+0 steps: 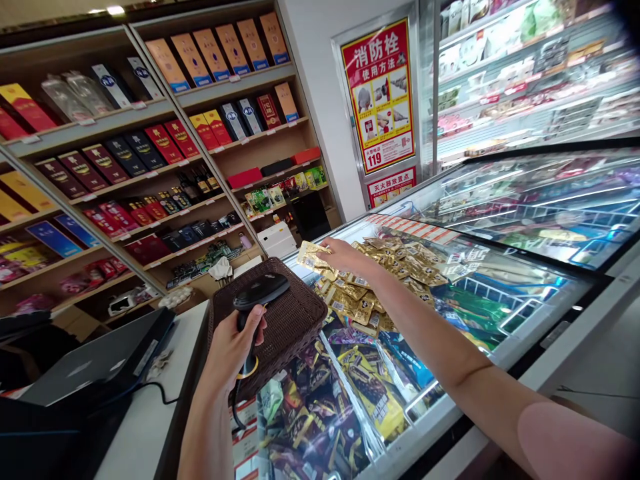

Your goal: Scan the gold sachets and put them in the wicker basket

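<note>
Left hand (231, 347): lower centre of the frame, fingers wrapped tight around the handle of a black barcode scanner (257, 297), whose head points toward the upper right.
Right hand (345, 257): centre of the frame, arm stretched in from the lower right, fingers pinched shut on a gold snack packet (313, 257).
Gold packets (395, 273): a loose heap lying on the glass lid just right of the right hand.
Wicker basket (290, 320): dark brown, just behind the scanner, at the counter's edge.
Freezer chest (500, 347): glass-topped, right half of the frame, wrapped ice creams visible beneath.
Shelves (150, 167): upper left, boxed goods in rows.
Red poster (380, 93): upper centre, on the wall.
</note>
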Tool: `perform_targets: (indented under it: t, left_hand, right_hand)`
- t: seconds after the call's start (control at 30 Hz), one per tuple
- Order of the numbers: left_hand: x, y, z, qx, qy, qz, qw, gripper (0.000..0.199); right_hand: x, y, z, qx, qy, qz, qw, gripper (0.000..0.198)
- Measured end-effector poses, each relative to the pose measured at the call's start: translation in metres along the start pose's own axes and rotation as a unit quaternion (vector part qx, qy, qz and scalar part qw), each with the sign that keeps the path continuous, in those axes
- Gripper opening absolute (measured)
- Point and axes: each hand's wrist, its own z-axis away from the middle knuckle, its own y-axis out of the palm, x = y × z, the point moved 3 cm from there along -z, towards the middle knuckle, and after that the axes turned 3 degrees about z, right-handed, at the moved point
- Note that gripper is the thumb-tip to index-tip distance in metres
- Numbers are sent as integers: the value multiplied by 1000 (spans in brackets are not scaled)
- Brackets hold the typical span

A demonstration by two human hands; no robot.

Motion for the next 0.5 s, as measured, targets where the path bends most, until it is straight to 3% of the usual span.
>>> perform_targets:
  t: [0.17, 0.33, 0.5]
  left_hand:
    - [2, -4, -1, -4, -10, -9, 1000, 52]
    - [10, -22, -3, -16, -19, -1, 1000, 55]
    - [16, -53, 3, -55, -61, 0, 997, 59]
  right_hand:
    - [-9, 2, 0, 72, -12, 101, 992, 29]
    - [-18, 25, -9, 143, 15, 174, 974, 24]
    - [-20, 48, -15, 120, 7, 156, 980, 25]
